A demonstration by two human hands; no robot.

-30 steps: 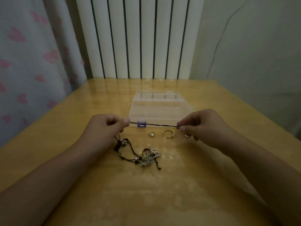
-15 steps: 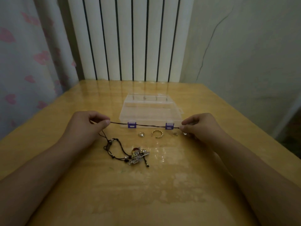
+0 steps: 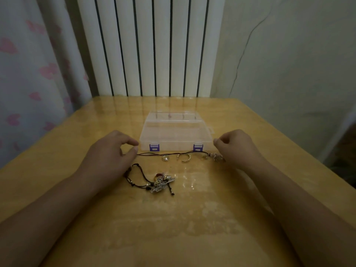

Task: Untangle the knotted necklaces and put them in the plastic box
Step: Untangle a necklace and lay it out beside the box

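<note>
1. A black cord necklace (image 3: 169, 154) lies stretched flat at mid-frame, just below the shut clear plastic box (image 3: 174, 132).
2. Left hand (image 3: 109, 153) — thumb and forefinger parted, holding nothing.
3. Right hand (image 3: 236, 146) — fingers loosely curled, empty.
4. The tangled necklaces (image 3: 154, 180) sit below centre on the wooden table (image 3: 173, 228).

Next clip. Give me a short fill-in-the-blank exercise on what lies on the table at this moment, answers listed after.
1. The clear plastic box has its lid ____.
2. Its two latches are coloured ____.
3. The straightened black cord necklace lies on the table between the box and the ____ of knotted necklaces.
4. The gold ring lies ____ the box.

Missing words: closed; purple; pile; outside
</note>
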